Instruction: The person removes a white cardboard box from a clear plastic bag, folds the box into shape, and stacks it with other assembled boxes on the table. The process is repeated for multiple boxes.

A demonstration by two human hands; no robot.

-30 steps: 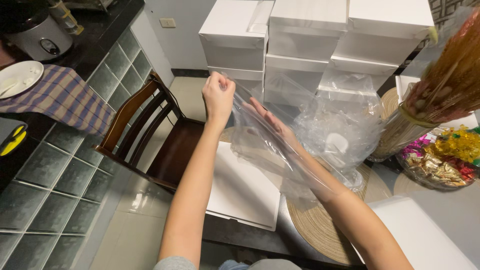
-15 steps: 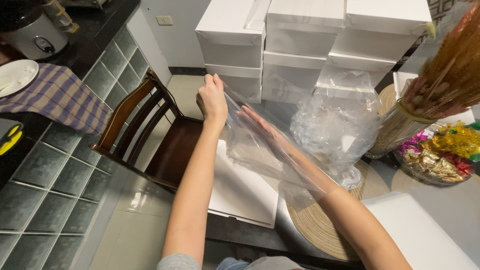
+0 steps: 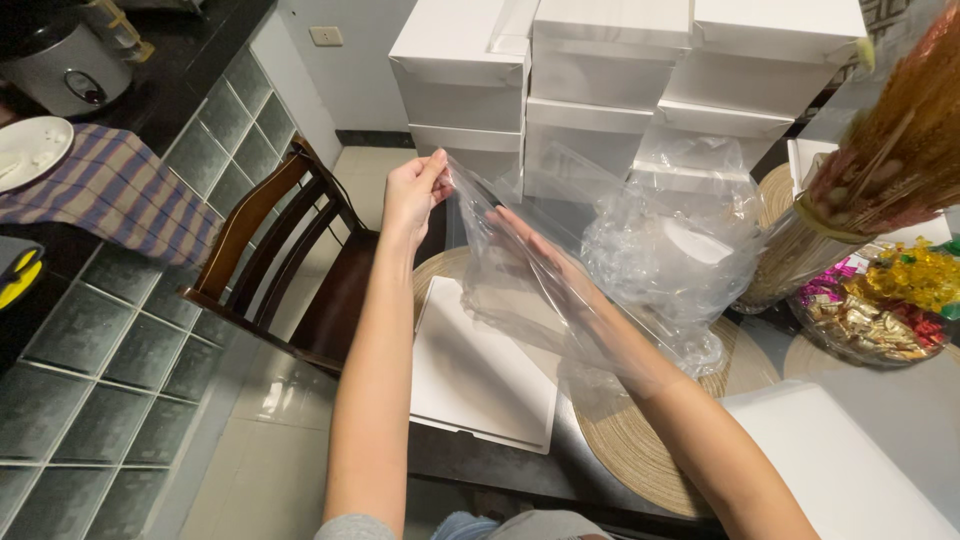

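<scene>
**Arm deep in a clear plastic bag**

Nearest to me, at the table's edge, a flat white board (image 3: 480,370) lies on the dark table (image 3: 470,470), partly over a round woven placemat (image 3: 630,455). To my right sits another white, flat-topped box (image 3: 840,470).

Over these, my right hand (image 3: 535,250) is pushed inside a clear plastic bag (image 3: 530,290), forearm and all. The fingers lie flat and stretched out, together, gripping nothing; the film wraps loosely round them and hangs crumpled near my elbow. My left hand (image 3: 410,195) is raised at the bag's upper corner, thumb and fingertips pinched shut on the film's edge, drawing it taut. The bag hangs in the air above the board and the placemat, between my two hands, touching the table nowhere that I can make out.

Just beyond the bag a heap of crumpled clear plastic (image 3: 670,270) rests on the table. To its right stand a tall wrapped bundle of dried golden stalks (image 3: 880,150) and a bowl of sweets in bright foil (image 3: 880,310).

On my left a dark wooden chair (image 3: 290,260) stands by a glass-block wall (image 3: 110,340), with a striped cloth (image 3: 110,195) and a white plate (image 3: 30,150) on the counter above.

Farthest off, white cardboard boxes (image 3: 600,70) are stacked in rows against the wall.
</scene>
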